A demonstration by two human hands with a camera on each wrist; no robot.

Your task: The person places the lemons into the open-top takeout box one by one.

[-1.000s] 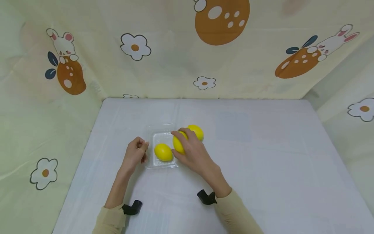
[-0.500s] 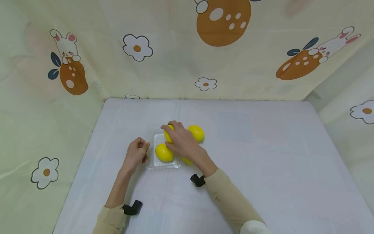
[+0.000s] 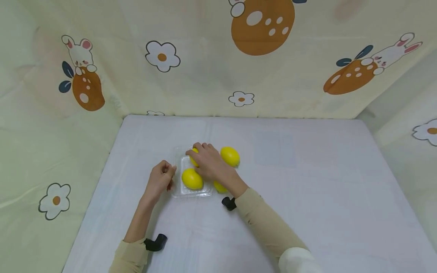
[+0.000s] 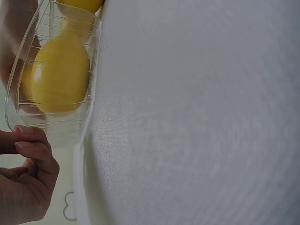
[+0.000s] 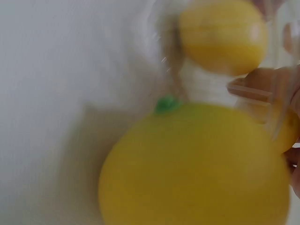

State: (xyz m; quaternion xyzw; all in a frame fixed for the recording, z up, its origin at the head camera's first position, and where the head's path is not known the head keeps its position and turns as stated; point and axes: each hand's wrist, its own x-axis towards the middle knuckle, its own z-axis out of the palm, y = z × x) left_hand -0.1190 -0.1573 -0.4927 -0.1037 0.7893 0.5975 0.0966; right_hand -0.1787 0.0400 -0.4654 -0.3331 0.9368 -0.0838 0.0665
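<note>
My left hand (image 3: 160, 176) pinches the left rim of a clear plastic tray (image 3: 192, 193); the left wrist view shows its fingertips (image 4: 26, 136) at that rim. Inside the tray's near part lies one yellow lemon (image 3: 192, 179). My right hand (image 3: 211, 161) reaches over the tray's far part and holds a second lemon (image 3: 194, 157) there, mostly covered by the fingers. Whether that lemon touches the tray floor cannot be told. A lemon with a green tip (image 5: 197, 173) fills the front of the right wrist view, outside the tray.
Right of the tray, another lemon (image 3: 230, 156) lies on the white table (image 3: 307, 189). A lemon (image 3: 220, 187) partly shows beneath my right wrist. A patterned cloth wall (image 3: 201, 76) rises behind the table's far edge.
My right hand has carried its lemon leftward from the tray's right side to over its far part, then lowered slightly. A lemon beneath the wrist has come into sight. The left hand stays put.
</note>
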